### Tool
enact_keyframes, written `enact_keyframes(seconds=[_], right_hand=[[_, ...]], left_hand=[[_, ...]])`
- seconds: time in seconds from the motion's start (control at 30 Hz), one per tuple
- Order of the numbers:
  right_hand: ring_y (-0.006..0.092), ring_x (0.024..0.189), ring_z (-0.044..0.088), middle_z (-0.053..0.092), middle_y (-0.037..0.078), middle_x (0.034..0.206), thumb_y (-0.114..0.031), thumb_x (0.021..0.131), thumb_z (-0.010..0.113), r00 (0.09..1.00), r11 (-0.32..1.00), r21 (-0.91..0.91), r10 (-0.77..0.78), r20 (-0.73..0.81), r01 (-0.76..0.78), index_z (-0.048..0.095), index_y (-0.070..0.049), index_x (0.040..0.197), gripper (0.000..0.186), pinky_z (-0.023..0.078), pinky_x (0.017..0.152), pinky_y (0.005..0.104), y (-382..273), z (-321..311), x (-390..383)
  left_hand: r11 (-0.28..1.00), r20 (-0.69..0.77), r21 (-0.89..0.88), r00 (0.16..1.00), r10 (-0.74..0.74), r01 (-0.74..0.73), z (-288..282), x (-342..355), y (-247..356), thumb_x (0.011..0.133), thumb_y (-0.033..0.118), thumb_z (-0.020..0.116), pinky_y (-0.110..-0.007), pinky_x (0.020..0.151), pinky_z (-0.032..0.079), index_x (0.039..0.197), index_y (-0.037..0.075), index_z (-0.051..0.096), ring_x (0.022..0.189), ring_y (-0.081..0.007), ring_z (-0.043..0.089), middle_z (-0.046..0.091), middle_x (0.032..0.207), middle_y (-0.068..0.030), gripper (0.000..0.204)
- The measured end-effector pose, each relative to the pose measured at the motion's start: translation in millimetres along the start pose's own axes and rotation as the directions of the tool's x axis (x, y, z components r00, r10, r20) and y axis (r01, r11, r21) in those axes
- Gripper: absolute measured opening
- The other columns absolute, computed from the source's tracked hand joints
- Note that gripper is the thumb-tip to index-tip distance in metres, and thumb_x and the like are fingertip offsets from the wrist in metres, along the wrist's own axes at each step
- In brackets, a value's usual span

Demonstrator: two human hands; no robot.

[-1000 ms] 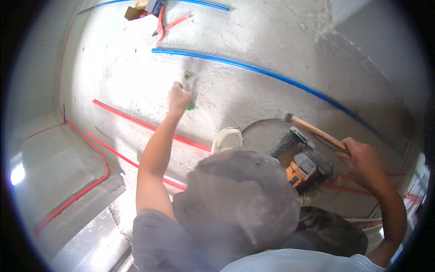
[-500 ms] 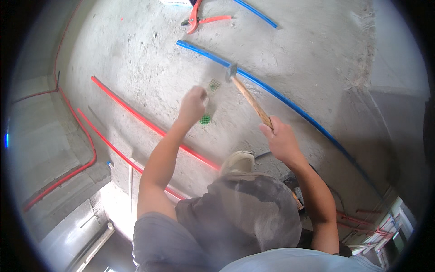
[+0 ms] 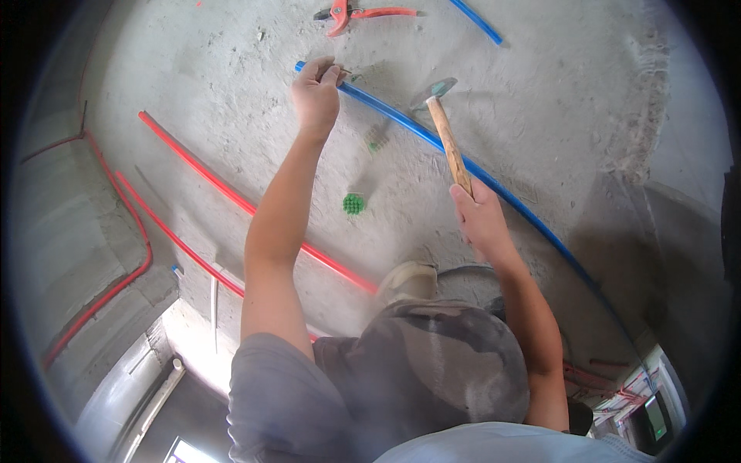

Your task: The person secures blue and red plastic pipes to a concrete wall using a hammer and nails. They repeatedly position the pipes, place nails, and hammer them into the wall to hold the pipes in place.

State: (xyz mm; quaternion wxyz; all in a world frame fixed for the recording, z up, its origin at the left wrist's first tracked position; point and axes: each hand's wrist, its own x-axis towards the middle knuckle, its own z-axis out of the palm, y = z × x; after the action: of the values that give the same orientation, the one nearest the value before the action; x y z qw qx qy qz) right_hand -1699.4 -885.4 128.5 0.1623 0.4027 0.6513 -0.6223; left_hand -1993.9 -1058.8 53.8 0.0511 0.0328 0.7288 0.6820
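My right hand [image 3: 482,220] grips the wooden handle of a hammer [image 3: 449,143]. Its metal head is raised just past the long blue pipe [image 3: 398,118], and the handle crosses in front of the pipe. Near the pipe's far left end is my left hand [image 3: 316,96], fingers pinched together over it. A small thin nail-like piece sticks out from the fingertips; its exact kind is too small to tell. On the concrete between me and the pipe lie a green gridded piece [image 3: 353,203] and a paler one [image 3: 375,142].
A red-handled pipe cutter [image 3: 338,17] and a short blue pipe [image 3: 478,21] lie beyond. Two red pipes, a thick one [image 3: 231,194] and a thinner one [image 3: 176,238], run along the left. My shoe [image 3: 409,280] stands on the floor. Further red piping [image 3: 143,266] follows the left wall.
My left hand has moved from beside the green pieces up to the blue pipe's end. The hammer has swung right and its head has lifted past the pipe. The view has shifted slightly.
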Motion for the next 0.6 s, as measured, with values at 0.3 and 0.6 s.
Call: enact_keyframes(seconds=[0.3, 0.6], right_hand=[[0.0446, 0.072, 0.061, 0.062, 0.025, 0.078, -0.03, 0.1, 0.06, 0.978, 0.89, -0.411, -0.209, 0.013, 0.196, 0.054, -0.001, 0.099, 0.03, 0.045, 0.065, 0.0527, -11.8, 8.8, -22.9], [0.0515, 0.083, 0.062, 0.066, 0.027, 0.087, -0.029, 0.102, 0.057, 0.959, 0.718, -0.658, -0.283, 0.024, 0.228, 0.05, -0.004, 0.104, 0.026, 0.046, 0.07, 0.0602, -8.6, 24.3, -16.3]], left_hand=[[0.776, -0.014, 0.55, 0.925, 0.38, -0.31, -2.6, -15.8, -10.1, 0.089, 0.006, 0.073, -0.029, 0.079, 0.053, 0.101, 0.002, 0.076, 0.085, -0.0182, 0.069, 0.074, 0.093, -0.0106, 0.013], [0.538, 0.208, 0.628, 0.788, 0.58, -0.562, 0.1, -11.6, -14.5, 0.085, 0.003, 0.071, -0.038, 0.081, 0.053, 0.094, 0.004, 0.075, 0.087, -0.0296, 0.068, 0.073, 0.09, -0.0119, 0.01]])
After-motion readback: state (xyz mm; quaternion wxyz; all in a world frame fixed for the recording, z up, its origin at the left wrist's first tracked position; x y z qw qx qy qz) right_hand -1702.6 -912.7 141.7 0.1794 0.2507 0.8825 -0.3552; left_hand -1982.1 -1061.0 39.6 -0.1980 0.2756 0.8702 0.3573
